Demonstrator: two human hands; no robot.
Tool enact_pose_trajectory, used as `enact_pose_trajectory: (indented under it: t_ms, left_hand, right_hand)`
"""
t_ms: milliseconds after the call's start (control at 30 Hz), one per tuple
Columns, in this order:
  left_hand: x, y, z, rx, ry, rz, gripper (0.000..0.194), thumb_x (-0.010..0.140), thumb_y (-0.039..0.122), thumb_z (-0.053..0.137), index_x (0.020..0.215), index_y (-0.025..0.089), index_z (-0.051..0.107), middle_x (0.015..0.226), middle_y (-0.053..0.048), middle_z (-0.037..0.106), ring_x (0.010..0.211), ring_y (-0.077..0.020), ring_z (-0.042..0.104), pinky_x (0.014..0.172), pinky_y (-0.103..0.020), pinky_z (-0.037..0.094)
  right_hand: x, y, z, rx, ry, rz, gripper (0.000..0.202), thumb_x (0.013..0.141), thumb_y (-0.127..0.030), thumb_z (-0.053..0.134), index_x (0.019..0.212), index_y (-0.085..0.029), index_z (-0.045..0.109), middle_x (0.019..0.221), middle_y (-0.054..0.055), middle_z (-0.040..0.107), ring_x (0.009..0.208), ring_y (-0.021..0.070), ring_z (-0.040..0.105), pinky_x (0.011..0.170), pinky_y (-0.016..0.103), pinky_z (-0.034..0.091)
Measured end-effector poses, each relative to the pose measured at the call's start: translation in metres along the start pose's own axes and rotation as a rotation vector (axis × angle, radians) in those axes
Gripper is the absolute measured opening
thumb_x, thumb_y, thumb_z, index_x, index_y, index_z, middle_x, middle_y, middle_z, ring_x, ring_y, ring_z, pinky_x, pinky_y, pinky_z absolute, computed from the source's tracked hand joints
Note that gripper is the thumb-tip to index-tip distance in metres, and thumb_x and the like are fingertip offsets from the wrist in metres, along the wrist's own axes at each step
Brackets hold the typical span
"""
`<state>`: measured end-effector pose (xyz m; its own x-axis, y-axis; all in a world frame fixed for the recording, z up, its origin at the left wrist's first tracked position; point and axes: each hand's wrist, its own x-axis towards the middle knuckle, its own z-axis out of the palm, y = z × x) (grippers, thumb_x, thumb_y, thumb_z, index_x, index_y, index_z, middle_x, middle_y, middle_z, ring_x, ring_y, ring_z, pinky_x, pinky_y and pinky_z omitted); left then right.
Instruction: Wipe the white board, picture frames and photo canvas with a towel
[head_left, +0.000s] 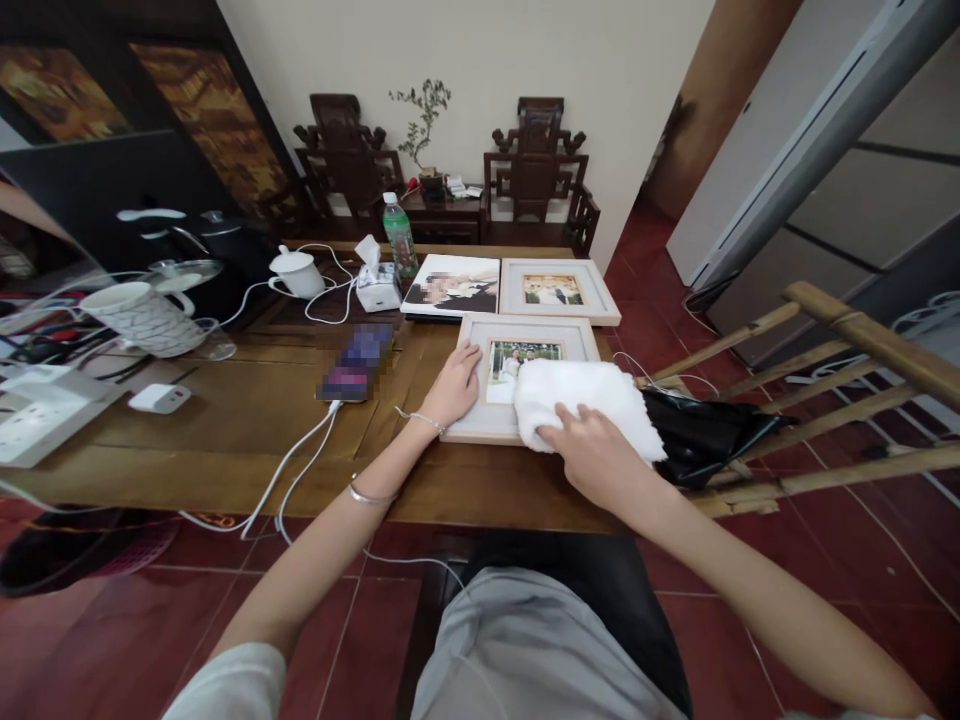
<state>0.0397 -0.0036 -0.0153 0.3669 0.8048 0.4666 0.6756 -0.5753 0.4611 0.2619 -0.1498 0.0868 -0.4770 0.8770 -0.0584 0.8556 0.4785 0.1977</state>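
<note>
The left hand (455, 385) lies palm down on the left border of a pale picture frame (474, 420), its fingers extended and fairly close together. The right hand (596, 452) presses on a fluffy white cloth (604, 395) with its fingers somewhat apart; I cannot tell whether it also grips the fabric underneath.

The frame lies face up near the front edge of the wooden table (300, 450), directly before the person. Its longer side seems to run left to right, roughly along that edge, and the figures in its photo (504, 368) have their heads toward the far side, so its top points away from the person. The cloth covers the right part of the frame and extends past its right side; its long axis also runs left to right, with the right end slanting slightly nearer.

Just beyond, a second frame (514, 290) lies face up with its picture's top facing away too, beside a photo panel (457, 285) to its left. A phone (358, 362) lies left of the left hand, slanting away to the right, and a black bag (697, 430) sits right of the cloth.
</note>
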Motion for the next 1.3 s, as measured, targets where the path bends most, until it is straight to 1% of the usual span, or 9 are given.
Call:
enact_pose_trajectory:
  t_ms: [100, 233, 333, 433, 533, 733, 867, 1167, 1300]
  left_hand:
    - [0.000, -0.002, 0.000, 0.000, -0.010, 0.021, 0.045, 0.087, 0.008, 0.043, 0.129, 0.007, 0.058, 0.140, -0.018, 0.056, 0.142, -0.0310, 0.039, 0.120, -0.053, 0.032]
    - [-0.001, -0.008, 0.002, -0.015, -0.013, 0.039, 0.049, 0.083, 0.002, 0.043, 0.130, 0.005, 0.057, 0.140, -0.021, 0.055, 0.143, -0.0313, 0.038, 0.120, -0.054, 0.031]
    - [-0.001, -0.012, 0.004, -0.025, -0.005, 0.040, 0.056, 0.078, -0.003, 0.042, 0.131, 0.007, 0.058, 0.140, -0.019, 0.055, 0.143, -0.0308, 0.039, 0.120, -0.055, 0.031]
    - [-0.002, -0.013, 0.005, -0.036, 0.012, 0.038, 0.058, 0.077, -0.004, 0.042, 0.130, 0.009, 0.058, 0.140, -0.016, 0.056, 0.142, -0.0299, 0.039, 0.119, -0.055, 0.032]
    - [-0.003, -0.012, 0.005, -0.045, 0.014, 0.043, 0.059, 0.076, -0.003, 0.042, 0.132, 0.012, 0.058, 0.140, -0.015, 0.057, 0.142, -0.0297, 0.040, 0.119, -0.056, 0.032]
    - [-0.003, -0.010, 0.004, -0.058, 0.021, 0.026, 0.059, 0.076, -0.003, 0.042, 0.131, 0.010, 0.059, 0.141, -0.017, 0.056, 0.143, -0.0299, 0.039, 0.119, -0.055, 0.031]
    - [-0.002, -0.011, 0.003, -0.057, 0.010, 0.031, 0.059, 0.075, -0.004, 0.041, 0.130, 0.010, 0.059, 0.141, -0.017, 0.056, 0.142, -0.0302, 0.039, 0.119, -0.056, 0.031]
    - [-0.003, -0.012, 0.001, -0.034, -0.018, 0.031, 0.057, 0.076, -0.003, 0.040, 0.130, 0.007, 0.060, 0.141, -0.018, 0.055, 0.143, -0.0300, 0.039, 0.120, -0.053, 0.030]
    - [-0.002, -0.013, 0.002, -0.054, -0.007, 0.026, 0.059, 0.076, -0.003, 0.041, 0.130, 0.010, 0.060, 0.141, -0.016, 0.056, 0.143, -0.0293, 0.039, 0.120, -0.055, 0.030]
  right_hand:
    - [0.002, 0.002, 0.006, 0.039, 0.010, 0.027, 0.053, 0.078, 0.002, 0.044, 0.120, -0.020, 0.066, 0.123, 0.020, 0.063, 0.113, 0.0382, 0.056, 0.088, 0.050, 0.046]
    - [0.039, 0.029, 0.025, 0.091, 0.062, 0.081, 0.061, 0.078, 0.002, 0.043, 0.133, -0.018, 0.059, 0.147, 0.019, 0.048, 0.137, 0.0446, 0.036, 0.103, 0.064, 0.035]
    - [0.070, 0.055, 0.038, 0.082, 0.139, 0.106, 0.062, 0.078, 0.002, 0.041, 0.136, -0.014, 0.057, 0.157, 0.016, 0.036, 0.144, 0.0437, 0.025, 0.109, 0.066, 0.025]
    - [0.085, 0.069, 0.042, 0.056, 0.151, 0.082, 0.061, 0.078, 0.002, 0.041, 0.135, -0.013, 0.057, 0.156, 0.016, 0.039, 0.144, 0.0419, 0.025, 0.112, 0.066, 0.019]
    - [0.075, 0.063, 0.034, 0.065, 0.106, 0.047, 0.061, 0.079, 0.002, 0.040, 0.135, -0.015, 0.058, 0.152, 0.016, 0.044, 0.143, 0.0406, 0.029, 0.111, 0.066, 0.019]
    - [0.009, 0.025, 0.003, 0.189, -0.086, -0.027, 0.063, 0.077, 0.004, 0.037, 0.134, -0.016, 0.059, 0.147, 0.019, 0.050, 0.140, 0.0390, 0.036, 0.109, 0.062, 0.029]
    - [-0.004, 0.019, 0.005, 0.239, -0.053, -0.036, 0.065, 0.078, 0.004, 0.036, 0.136, -0.015, 0.057, 0.149, 0.019, 0.047, 0.142, 0.0390, 0.033, 0.110, 0.061, 0.029]
    - [0.090, 0.089, 0.039, 0.168, 0.213, 0.073, 0.061, 0.078, 0.003, 0.039, 0.136, -0.009, 0.055, 0.153, 0.019, 0.042, 0.145, 0.0372, 0.027, 0.114, 0.060, 0.021]
    - [0.088, 0.080, 0.040, 0.097, 0.150, 0.038, 0.060, 0.078, 0.002, 0.039, 0.133, -0.012, 0.059, 0.152, 0.016, 0.045, 0.142, 0.0396, 0.031, 0.113, 0.064, 0.018]
